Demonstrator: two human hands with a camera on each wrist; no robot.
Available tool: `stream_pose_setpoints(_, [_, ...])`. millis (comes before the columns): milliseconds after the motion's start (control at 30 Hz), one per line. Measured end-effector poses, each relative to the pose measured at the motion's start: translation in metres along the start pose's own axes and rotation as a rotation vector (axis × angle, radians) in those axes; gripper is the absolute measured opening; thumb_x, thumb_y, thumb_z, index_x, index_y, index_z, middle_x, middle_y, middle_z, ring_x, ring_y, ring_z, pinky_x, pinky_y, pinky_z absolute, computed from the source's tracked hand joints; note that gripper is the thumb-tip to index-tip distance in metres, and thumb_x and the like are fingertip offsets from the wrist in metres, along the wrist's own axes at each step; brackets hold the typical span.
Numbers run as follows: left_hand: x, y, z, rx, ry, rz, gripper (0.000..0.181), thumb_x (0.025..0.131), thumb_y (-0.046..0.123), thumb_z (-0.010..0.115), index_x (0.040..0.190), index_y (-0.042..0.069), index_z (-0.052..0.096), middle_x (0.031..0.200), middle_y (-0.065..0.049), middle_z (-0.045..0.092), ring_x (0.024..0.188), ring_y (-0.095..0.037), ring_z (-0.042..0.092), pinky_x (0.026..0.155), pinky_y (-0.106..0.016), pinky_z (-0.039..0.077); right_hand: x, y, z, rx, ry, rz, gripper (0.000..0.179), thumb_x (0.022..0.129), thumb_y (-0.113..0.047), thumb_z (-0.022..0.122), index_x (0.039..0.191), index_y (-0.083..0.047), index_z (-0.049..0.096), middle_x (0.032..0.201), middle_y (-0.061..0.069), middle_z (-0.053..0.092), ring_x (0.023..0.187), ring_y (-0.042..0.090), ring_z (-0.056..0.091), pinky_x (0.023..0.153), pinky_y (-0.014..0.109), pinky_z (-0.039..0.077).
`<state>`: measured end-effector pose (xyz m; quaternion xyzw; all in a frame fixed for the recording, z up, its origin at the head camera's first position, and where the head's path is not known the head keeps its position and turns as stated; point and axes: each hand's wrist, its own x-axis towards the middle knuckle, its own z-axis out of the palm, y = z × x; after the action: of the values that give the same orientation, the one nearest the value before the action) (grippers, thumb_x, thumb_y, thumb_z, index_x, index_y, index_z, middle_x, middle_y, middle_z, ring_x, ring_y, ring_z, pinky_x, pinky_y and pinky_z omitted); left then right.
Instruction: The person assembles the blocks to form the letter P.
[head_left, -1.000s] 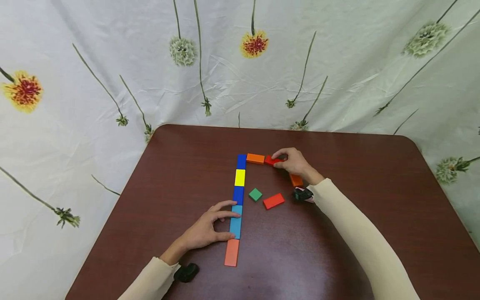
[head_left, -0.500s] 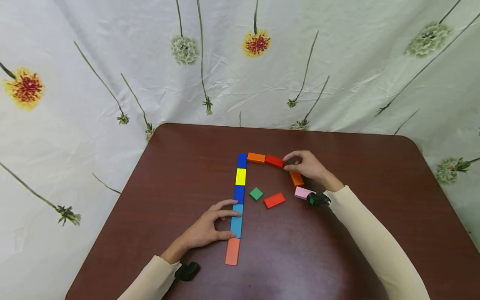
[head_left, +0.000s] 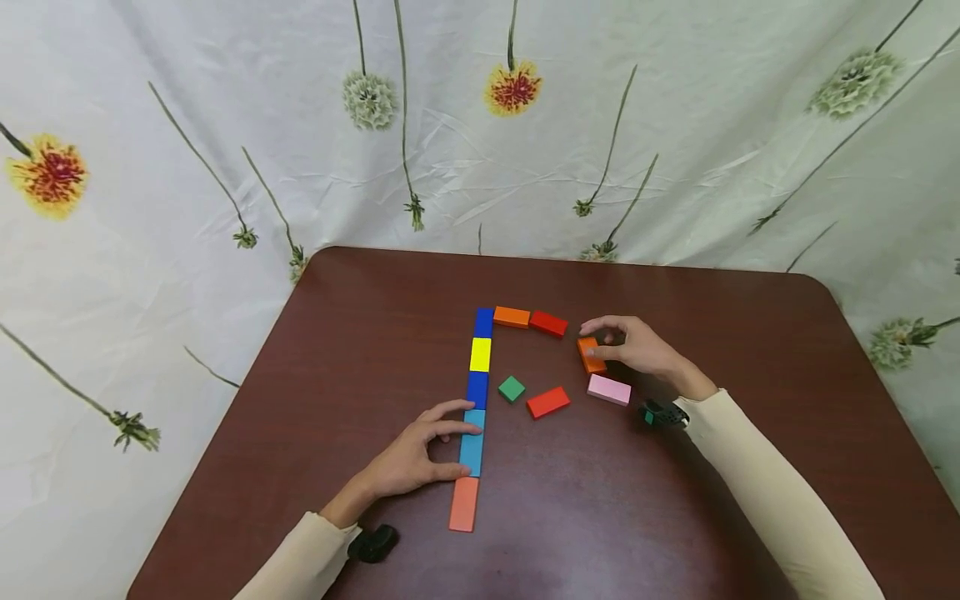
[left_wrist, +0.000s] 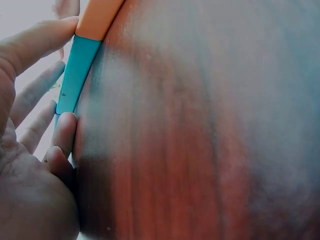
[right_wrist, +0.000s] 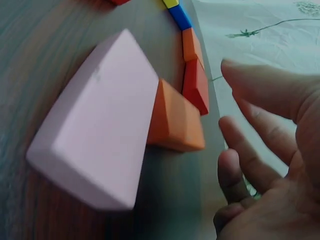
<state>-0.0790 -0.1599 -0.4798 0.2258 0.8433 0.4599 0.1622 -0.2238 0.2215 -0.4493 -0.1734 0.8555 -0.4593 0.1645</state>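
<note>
My left hand [head_left: 408, 457] rests at the row of blocks on the left, fingers spread, with fingertips and thumb tip on the light blue block [head_left: 471, 454]. In the left wrist view the thumb tip lies by the joint between that block and the salmon block [left_wrist: 97, 22]. My right hand [head_left: 637, 346] hovers at the tilted orange block [head_left: 589, 357], thumb overlapping it in the head view. The right wrist view shows its fingers spread, apart from this block. Left of it lies a red block [head_left: 549, 324]; just below it is a pink block [head_left: 609, 390].
Dark blue [head_left: 477, 390] and yellow [head_left: 480, 355] blocks continue the left row. Another orange block [head_left: 512, 317] extends from its top toward the red one. A green block [head_left: 512, 389] and a second red block [head_left: 548, 402] lie inside the curve. A flowered cloth [head_left: 450, 167] hangs behind the table [head_left: 360, 333].
My right hand has let go of the upper red block and moved right and nearer to the orange block. The pink block has come into full view. My left hand has stayed put.
</note>
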Motion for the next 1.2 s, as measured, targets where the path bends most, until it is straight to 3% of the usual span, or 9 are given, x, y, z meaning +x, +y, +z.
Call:
stream_pose_setpoints(200, [0.000,0.000,-0.001,0.000,0.002,0.000,0.048,0.084,0.032,0.082,0.129,0.024,0.068,0.156,0.001,0.039,0.144,-0.030,0.032,0.110,-0.058,0.035,-0.001,0.010,-0.004,0.022,-0.047,-0.058,0.033,0.089,-0.011,0.076,0.119,-0.001,0.068,0.139,0.018,0.058,0.104,0.030,0.051,0.086,0.025,0.042])
stream_pose_setpoints(567, [0.000,-0.001,-0.001,-0.004,0.003,0.004,0.048,0.084,0.033,0.082,0.129,0.025,0.068,0.156,0.003,0.038,0.144,-0.027,0.032,0.109,-0.053,0.037,-0.004,0.024,-0.008,0.079,-0.091,-0.019,0.037,0.090,-0.013,0.076,0.125,-0.004,0.067,0.148,0.017,0.050,0.100,0.024,0.048,0.083,0.027,0.042])
stream_pose_setpoints(700, [-0.001,-0.001,-0.001,-0.004,0.000,0.006,0.048,0.085,0.034,0.081,0.130,0.025,0.068,0.157,0.002,0.038,0.144,-0.028,0.032,0.109,-0.055,0.037,-0.005,0.027,-0.009,0.128,-0.116,-0.005,0.038,0.090,-0.011,0.074,0.126,-0.003,0.066,0.152,0.015,0.046,0.111,0.029,0.047,0.088,0.026,0.042])
stream_pose_setpoints(867, [-0.002,0.001,-0.001,0.000,-0.006,0.000,0.048,0.085,0.035,0.081,0.130,0.025,0.067,0.157,0.002,0.038,0.144,-0.029,0.032,0.109,-0.056,0.037,-0.005,0.032,-0.009,0.183,-0.180,-0.013,0.038,0.089,-0.005,0.073,0.126,0.000,0.066,0.155,0.017,0.043,0.140,0.036,0.039,0.100,0.024,0.042])
stream_pose_setpoints(1000, [-0.001,0.001,-0.001,-0.002,-0.007,0.000,0.048,0.084,0.034,0.081,0.130,0.025,0.067,0.157,0.002,0.038,0.144,-0.028,0.032,0.109,-0.056,0.036,-0.005,0.034,-0.009,0.182,-0.208,-0.021,0.040,0.089,-0.004,0.073,0.128,0.000,0.065,0.156,0.017,0.041,0.148,0.037,0.031,0.109,0.034,0.041])
stream_pose_setpoints(1200, [-0.001,0.002,-0.001,0.001,-0.005,-0.002,0.048,0.084,0.033,0.081,0.129,0.025,0.068,0.157,0.001,0.038,0.144,-0.029,0.032,0.109,-0.056,0.036,-0.004,0.032,-0.008,0.151,-0.210,-0.038,0.044,0.088,-0.002,0.073,0.131,0.000,0.063,0.156,0.019,0.041,0.147,0.039,0.031,0.114,0.056,0.031])
